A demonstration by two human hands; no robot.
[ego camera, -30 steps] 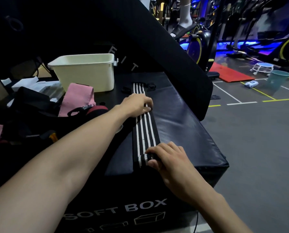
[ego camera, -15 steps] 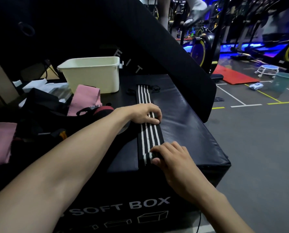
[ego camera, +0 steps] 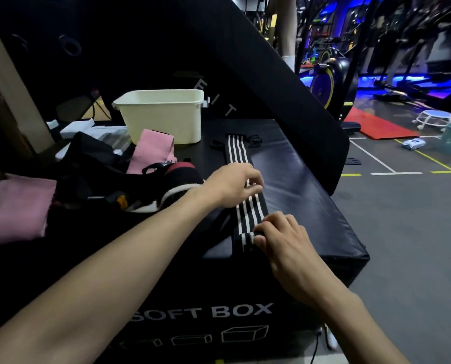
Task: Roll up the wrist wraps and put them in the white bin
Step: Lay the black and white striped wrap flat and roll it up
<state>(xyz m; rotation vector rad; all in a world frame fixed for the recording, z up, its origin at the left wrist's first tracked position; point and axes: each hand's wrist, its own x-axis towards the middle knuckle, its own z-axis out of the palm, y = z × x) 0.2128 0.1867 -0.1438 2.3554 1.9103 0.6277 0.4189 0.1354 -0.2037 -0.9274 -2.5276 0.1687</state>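
A black wrist wrap with white stripes (ego camera: 248,211) lies stretched lengthwise on the black soft box (ego camera: 311,206). My right hand (ego camera: 284,240) pinches its near end, where the first fold of a roll is forming. My left hand (ego camera: 235,186) rests across the wrap's middle, fingers curled on the stripes. The far end of the wrap reaches toward the white bin (ego camera: 164,114), which stands at the back of the box and looks empty from here. A pink wrap (ego camera: 152,151) leans in front of the bin.
A heap of black, red and pink gear (ego camera: 119,187) covers the left side, with pink cloth (ego camera: 17,206) at the far left. A slanted black pad (ego camera: 284,82) rises behind. The box's right edge drops to the gym floor (ego camera: 416,232).
My left hand slid nearer along the wrap. My right hand folded the near end over and moved slightly away from me. The camera view shifted closer.
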